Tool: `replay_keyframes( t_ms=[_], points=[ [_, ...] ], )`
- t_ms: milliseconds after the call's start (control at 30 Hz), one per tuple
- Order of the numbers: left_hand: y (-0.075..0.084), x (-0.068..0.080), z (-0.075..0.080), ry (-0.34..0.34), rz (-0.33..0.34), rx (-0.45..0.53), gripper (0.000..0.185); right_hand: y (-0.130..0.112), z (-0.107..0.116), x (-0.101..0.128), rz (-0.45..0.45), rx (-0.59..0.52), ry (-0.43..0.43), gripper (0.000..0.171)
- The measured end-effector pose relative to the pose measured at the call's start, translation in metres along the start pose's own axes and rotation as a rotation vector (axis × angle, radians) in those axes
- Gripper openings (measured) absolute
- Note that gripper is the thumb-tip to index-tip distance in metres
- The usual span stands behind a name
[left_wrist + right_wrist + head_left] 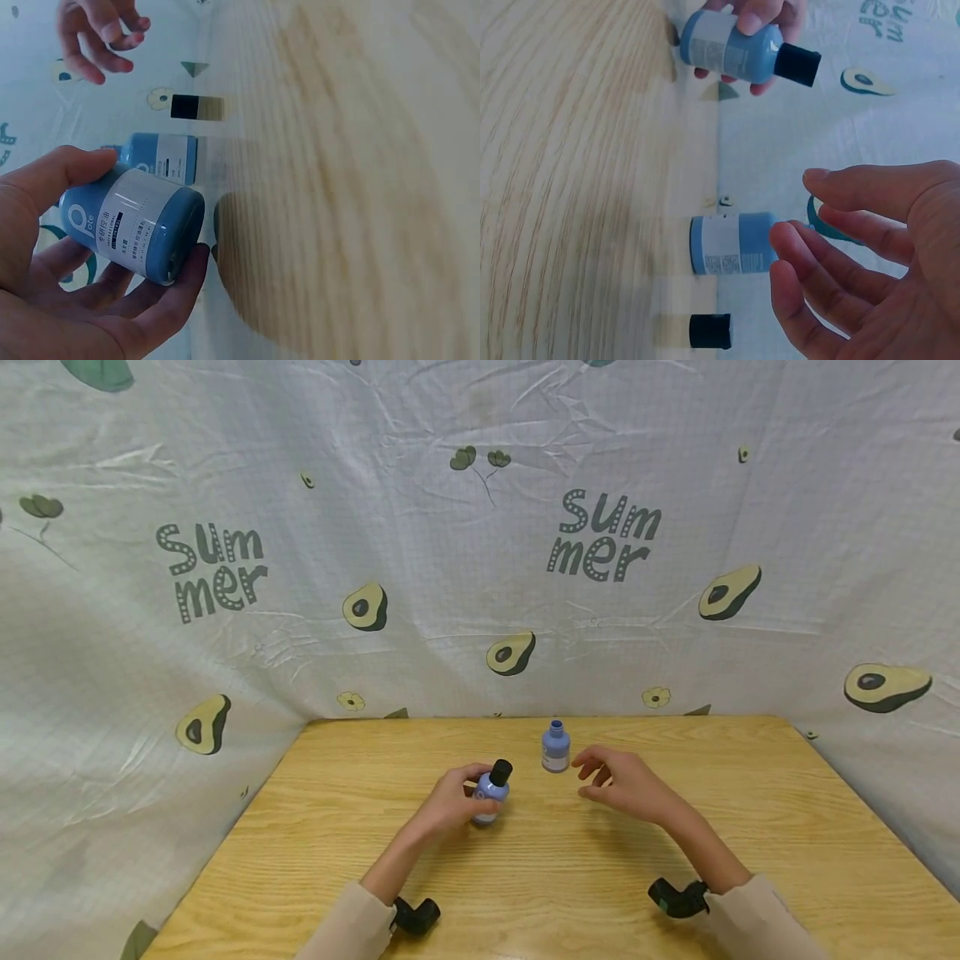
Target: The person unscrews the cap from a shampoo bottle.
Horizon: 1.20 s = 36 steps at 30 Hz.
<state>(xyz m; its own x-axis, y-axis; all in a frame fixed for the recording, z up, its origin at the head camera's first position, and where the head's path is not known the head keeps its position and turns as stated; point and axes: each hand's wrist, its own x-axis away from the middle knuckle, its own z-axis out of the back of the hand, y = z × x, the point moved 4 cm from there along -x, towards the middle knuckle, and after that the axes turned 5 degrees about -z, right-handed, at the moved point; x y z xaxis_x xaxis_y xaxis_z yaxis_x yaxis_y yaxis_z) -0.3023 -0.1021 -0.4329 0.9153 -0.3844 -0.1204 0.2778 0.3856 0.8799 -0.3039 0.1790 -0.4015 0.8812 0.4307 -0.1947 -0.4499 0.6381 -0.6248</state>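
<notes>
Left hand (450,802) fingers gripping capped blue bottle (491,793) tilted, right hand (626,785) fingers loosely spread near uncapped bottle (556,747)

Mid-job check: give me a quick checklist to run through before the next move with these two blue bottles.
1. Left hand has a firm grip on the capped bottle: ok, fingers and thumb wrap its body.
2. Black cap is on the held bottle: ok; how tight it is, cannot tell.
3. Held bottle is upright: not ok, it is tilted.
4. Uncapped bottle stands upright on the table: ok.
5. Right hand is free: ok, open beside the uncapped bottle, not touching it.
6. Loose cap is located: ok, on the table near the uncapped bottle.
</notes>
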Motion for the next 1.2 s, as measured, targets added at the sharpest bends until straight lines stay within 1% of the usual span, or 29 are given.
replay_keyframes(
  t_ms=[267, 400, 600, 800, 900, 1033, 1200],
  points=[
    [0.007, -0.001, -0.014, -0.063, -0.075, -0.031, 0.056, -0.009, -0.003, -0.003, 0.011, -0.086, -0.055, 0.032],
    [0.012, -0.003, -0.021, -0.082, -0.086, -0.052, 0.053, -0.014, -0.006, -0.006, 0.014, -0.114, -0.071, 0.032],
    [0.015, -0.007, -0.031, -0.093, -0.063, -0.058, 0.052, -0.019, -0.011, -0.01, 0.037, -0.12, -0.089, 0.035],
    [0.017, -0.01, -0.038, -0.096, -0.07, -0.075, 0.053, -0.02, -0.012, -0.012, 0.047, -0.108, -0.092, 0.039],
    [0.017, -0.009, -0.04, -0.1, -0.064, -0.081, 0.054, -0.019, -0.013, -0.012, 0.043, -0.107, -0.089, 0.04],
    [0.019, -0.008, -0.041, -0.103, -0.052, -0.092, 0.052, -0.017, -0.016, -0.009, 0.037, -0.134, -0.091, 0.039],
    [0.021, -0.006, -0.041, -0.099, -0.059, -0.114, 0.049, -0.015, -0.02, -0.008, 0.024, -0.171, -0.102, 0.042]
  ],
)
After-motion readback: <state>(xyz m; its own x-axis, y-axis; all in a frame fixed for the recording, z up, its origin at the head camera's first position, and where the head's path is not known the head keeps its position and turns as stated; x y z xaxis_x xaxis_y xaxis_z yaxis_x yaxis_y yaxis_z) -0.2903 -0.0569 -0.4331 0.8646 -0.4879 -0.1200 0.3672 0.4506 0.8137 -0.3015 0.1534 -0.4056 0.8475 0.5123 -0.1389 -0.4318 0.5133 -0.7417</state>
